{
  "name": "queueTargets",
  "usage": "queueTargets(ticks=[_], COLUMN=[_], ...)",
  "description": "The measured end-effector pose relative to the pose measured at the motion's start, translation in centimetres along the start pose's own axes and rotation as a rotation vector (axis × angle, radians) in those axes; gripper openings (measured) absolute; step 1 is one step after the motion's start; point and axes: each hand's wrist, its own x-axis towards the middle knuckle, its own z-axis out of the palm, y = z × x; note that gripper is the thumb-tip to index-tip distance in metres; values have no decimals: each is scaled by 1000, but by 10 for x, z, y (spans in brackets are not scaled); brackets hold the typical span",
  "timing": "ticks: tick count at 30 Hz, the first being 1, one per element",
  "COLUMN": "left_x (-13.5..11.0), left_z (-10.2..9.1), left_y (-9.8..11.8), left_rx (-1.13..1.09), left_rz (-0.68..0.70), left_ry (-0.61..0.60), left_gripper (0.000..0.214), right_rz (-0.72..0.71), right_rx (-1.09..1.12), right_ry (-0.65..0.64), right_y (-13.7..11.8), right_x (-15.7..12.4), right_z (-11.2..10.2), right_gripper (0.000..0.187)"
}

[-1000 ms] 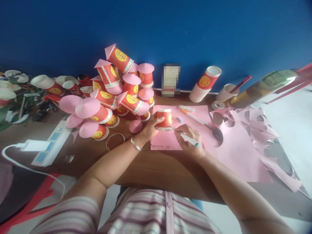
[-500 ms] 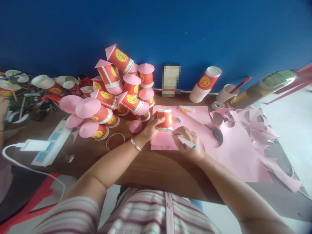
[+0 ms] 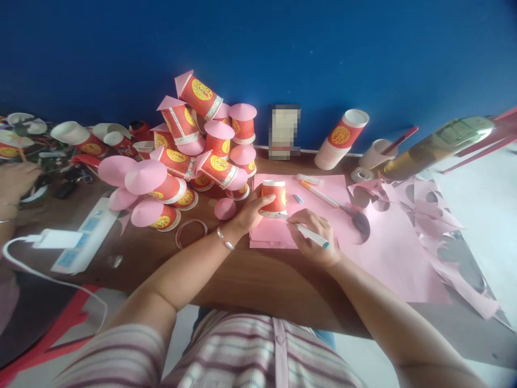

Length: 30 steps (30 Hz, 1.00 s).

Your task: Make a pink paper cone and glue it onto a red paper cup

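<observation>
My left hand is wrapped round a red paper cup with a yellow emblem, its thumb across the front. The cup is held over a stack of pink paper. A white marker with a teal end is pinched in my right hand, its tip at the patterned lower rim of the cup. On the paper behind lie an orange and white pen, a small eraser-like block, a glue-stick-like tube and dark-handled scissors.
To the left, red cups with pink paper cones are piled up. A white power strip lies nearer. Stacked cups, a tape roll, a golden bottle and pink offcuts are right. Another person's hand is far left.
My right hand and the marker have shifted slightly right along the cup's rim. The other person's hand has come further into view at the far left.
</observation>
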Motion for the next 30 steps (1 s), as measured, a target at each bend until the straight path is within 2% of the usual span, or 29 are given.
queueTargets(ticks=[7,19,30], left_x=[0,1,0], left_z=[0,1,2], left_y=[1,1,3], left_rx=[8,-13,-37], left_rz=[-8,-10,-59], left_ry=[-4,-37,-15], left_gripper=[35,35,38], right_rz=[-38,-17,18], right_rx=[16,-21,-4], right_ry=[-12,-11,12], right_y=[-1,1,5], right_x=[1,2,1], right_z=[1,0,0], right_gripper=[7,9,9])
